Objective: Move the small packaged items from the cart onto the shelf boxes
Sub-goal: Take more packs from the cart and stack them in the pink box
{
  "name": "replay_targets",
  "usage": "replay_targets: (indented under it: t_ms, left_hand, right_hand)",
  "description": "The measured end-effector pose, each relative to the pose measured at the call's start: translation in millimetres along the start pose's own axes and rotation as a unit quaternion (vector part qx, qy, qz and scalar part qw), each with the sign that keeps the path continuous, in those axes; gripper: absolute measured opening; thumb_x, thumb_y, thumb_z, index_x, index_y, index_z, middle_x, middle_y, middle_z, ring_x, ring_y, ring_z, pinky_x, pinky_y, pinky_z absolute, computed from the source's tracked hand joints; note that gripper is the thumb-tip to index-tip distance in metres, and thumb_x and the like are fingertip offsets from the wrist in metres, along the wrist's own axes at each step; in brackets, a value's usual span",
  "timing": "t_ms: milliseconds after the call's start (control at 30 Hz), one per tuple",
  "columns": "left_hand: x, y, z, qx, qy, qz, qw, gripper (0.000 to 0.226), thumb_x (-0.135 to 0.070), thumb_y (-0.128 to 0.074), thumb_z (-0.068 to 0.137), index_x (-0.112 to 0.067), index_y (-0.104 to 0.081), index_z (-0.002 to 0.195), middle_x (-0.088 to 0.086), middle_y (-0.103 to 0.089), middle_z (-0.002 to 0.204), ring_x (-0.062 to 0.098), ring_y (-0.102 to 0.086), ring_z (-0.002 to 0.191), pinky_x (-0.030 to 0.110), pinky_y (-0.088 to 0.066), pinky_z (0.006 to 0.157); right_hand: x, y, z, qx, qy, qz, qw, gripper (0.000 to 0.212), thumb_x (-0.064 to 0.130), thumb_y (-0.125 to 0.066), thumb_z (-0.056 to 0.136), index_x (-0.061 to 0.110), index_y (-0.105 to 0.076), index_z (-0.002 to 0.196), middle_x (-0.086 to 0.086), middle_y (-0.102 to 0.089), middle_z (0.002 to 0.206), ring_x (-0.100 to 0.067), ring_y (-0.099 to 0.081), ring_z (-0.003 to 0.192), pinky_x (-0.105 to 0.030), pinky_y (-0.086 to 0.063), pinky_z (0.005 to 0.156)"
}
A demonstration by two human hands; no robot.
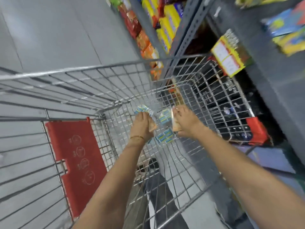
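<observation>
your arms are bare from the bottom of the frame up to both hands, with no sleeves in sight. a thin gold-coloured bangle (136, 137) circles your left wrist. low in the middle, through the wire, dark trousers (158, 192) and a dark shoe (153, 163).

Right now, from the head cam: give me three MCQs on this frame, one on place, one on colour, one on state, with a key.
1. Where are the small packets?
A. on the cart floor
B. on the shelf
C. on the store floor

2. What colour is the cart's seat flap?
A. blue
B. red
C. green

3. What are the hands doing?
A. hanging at the sides
B. gripping the cart handle
C. down inside the cart at the packets

Key: 1 A, the packets lie on the wire bottom. 2 B, the flap is plainly red. 3 C, the left hand and right hand each close on a tan pack among the packets.
</observation>
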State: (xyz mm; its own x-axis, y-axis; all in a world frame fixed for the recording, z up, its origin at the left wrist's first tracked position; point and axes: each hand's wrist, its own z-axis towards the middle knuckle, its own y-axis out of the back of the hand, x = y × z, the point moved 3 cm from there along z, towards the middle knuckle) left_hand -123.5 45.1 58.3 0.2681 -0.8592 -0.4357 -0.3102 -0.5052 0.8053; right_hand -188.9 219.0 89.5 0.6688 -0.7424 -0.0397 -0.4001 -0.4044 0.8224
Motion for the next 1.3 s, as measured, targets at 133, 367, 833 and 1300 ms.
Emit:
replay_targets:
  t_ms: [133,367,833,1300]
  left_hand:
    - [-68.2,51.8,-15.7,0.027,-0.129,0.042,0.990,0.094,-0.019,-0.080,0.061,-0.002,-0.028,0.138,0.016,-0.036,0.137,0.034,-0.038,0.125,0.042,-0.039,0.106]
    - [-209.9,119.2,-58.8,0.037,-0.327,0.081,0.941,0.100,-0.021,-0.080,0.063,0.000,-0.023,0.142,0.018,-0.029,0.147,0.032,-0.027,0.137,0.037,-0.026,0.117]
    - [-505.8,90.6,-104.9,0.106,-0.556,0.144,0.812,0.103,-0.018,-0.085,0.061,-0.013,-0.025,0.145,0.010,-0.023,0.155,0.025,-0.019,0.143,0.034,-0.019,0.120]
    - [-556.7,39.0,-89.4,0.163,-0.558,0.237,0.779,0.094,-0.011,-0.073,0.074,-0.021,-0.015,0.148,0.007,-0.013,0.158,0.024,-0.012,0.145,0.038,-0.013,0.119]
  right_hand:
    - [-13.4,49.0,-74.3,-0.100,-0.052,0.053,0.992,0.112,0.044,-0.080,0.064,0.000,-0.015,0.143,-0.023,-0.032,0.144,-0.038,-0.031,0.133,-0.049,-0.035,0.112]
    - [-44.6,103.9,-220.5,-0.226,-0.180,0.095,0.953,0.095,0.036,-0.072,0.063,-0.002,-0.030,0.139,-0.021,-0.038,0.142,-0.036,-0.034,0.133,-0.044,-0.031,0.114]
    - [-186.1,74.6,-442.1,-0.359,-0.428,0.238,0.795,0.095,0.051,-0.071,0.056,-0.001,-0.044,0.130,-0.028,-0.044,0.128,-0.041,-0.044,0.119,-0.039,-0.041,0.104]
    - [-247.8,24.0,-434.7,-0.262,-0.411,0.292,0.823,0.100,0.041,-0.080,0.067,0.014,-0.025,0.146,-0.010,-0.026,0.155,-0.029,-0.019,0.144,-0.042,-0.012,0.122]
